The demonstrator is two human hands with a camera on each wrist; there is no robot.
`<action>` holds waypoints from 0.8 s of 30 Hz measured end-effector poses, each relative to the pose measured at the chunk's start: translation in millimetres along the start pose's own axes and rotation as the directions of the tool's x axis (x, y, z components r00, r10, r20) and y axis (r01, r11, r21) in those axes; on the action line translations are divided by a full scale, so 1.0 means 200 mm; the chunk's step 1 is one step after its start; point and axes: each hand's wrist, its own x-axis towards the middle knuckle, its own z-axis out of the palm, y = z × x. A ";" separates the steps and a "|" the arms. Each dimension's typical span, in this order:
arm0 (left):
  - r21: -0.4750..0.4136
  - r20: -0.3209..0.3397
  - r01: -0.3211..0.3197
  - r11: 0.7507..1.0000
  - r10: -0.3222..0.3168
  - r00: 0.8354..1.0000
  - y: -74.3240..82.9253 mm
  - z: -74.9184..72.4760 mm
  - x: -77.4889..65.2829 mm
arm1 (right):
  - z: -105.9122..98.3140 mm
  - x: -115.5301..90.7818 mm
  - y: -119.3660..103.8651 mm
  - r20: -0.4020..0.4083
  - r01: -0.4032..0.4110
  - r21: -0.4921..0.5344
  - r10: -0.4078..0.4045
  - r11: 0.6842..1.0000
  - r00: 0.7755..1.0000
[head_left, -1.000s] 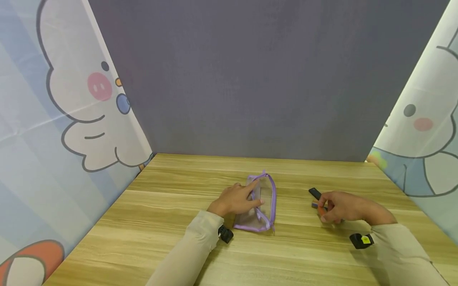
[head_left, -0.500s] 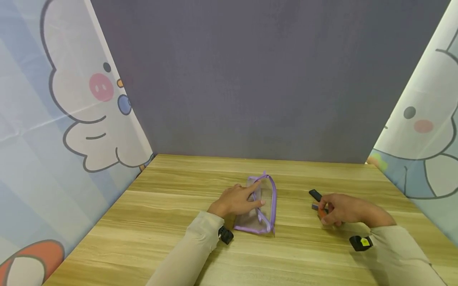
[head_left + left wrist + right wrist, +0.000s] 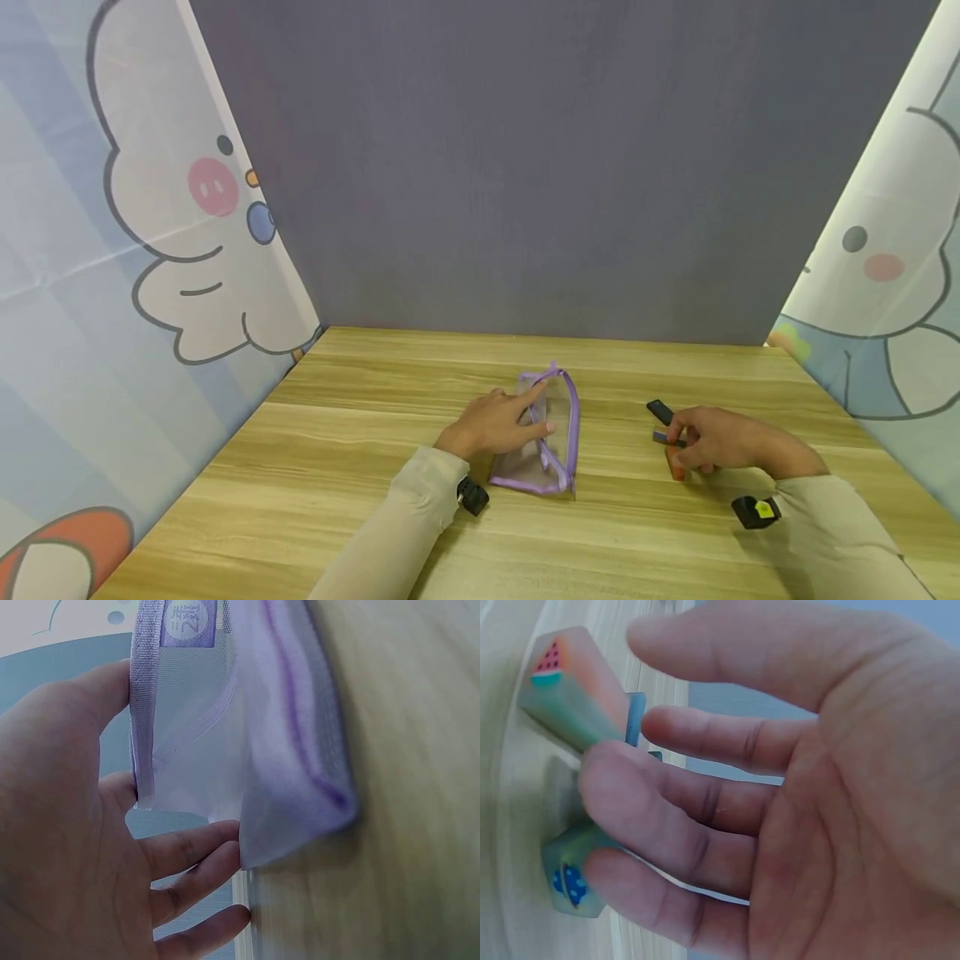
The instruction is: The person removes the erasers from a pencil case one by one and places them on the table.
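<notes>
A mesh pencil pouch (image 3: 517, 458) with purple trim lies on the table, its zipped mouth spread. My left hand (image 3: 491, 423) reaches over it, thumb and index finger stretched apart inside the mouth. In the left wrist view two of that hand's fingers pass behind the purple zip edge (image 3: 144, 712). My right hand (image 3: 712, 437) hovers low by an orange-and-green, slant-ended eraser (image 3: 581, 690) with a watermelon picture. Its thumb and fingertips stand apart from that eraser. Below it in the right wrist view is a green eraser (image 3: 574, 877) with a blue dotted picture, partly behind the fingers.
A dark flat bar (image 3: 659, 411) lies just beyond the right fingers, with a small blue-grey piece (image 3: 660, 436) nearer. A grey panel (image 3: 480, 167) rises behind the wooden table (image 3: 300, 500), between cartoon-printed cloths at left and right.
The orange eraser, earlier between the right thumb and fingers, now shows more fully below them, its near end lower. The right fingers have loosened from it. The left hand keeps its place on the pouch.
</notes>
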 end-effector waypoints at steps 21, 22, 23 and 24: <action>0.019 -0.073 -0.089 0.996 0.090 0.993 -0.03 0.01 0.01 | 0.01 0.04 -0.04 -0.240 -0.011 -0.122 -0.019 0.993 0.971; 0.014 -0.075 -0.083 0.996 0.084 0.994 -0.03 0.01 0.01 | 0.01 0.04 -0.04 -0.245 -0.006 -0.123 -0.024 0.992 0.969; 0.003 -0.079 -0.075 0.997 0.075 0.994 -0.03 0.01 0.01 | 0.01 0.04 -0.04 -0.252 -0.007 -0.126 -0.025 0.992 0.967; -0.003 -0.085 -0.067 0.998 0.066 0.994 -0.03 0.01 0.01 | 0.01 0.04 -0.04 -0.262 -0.011 -0.131 -0.024 0.991 0.965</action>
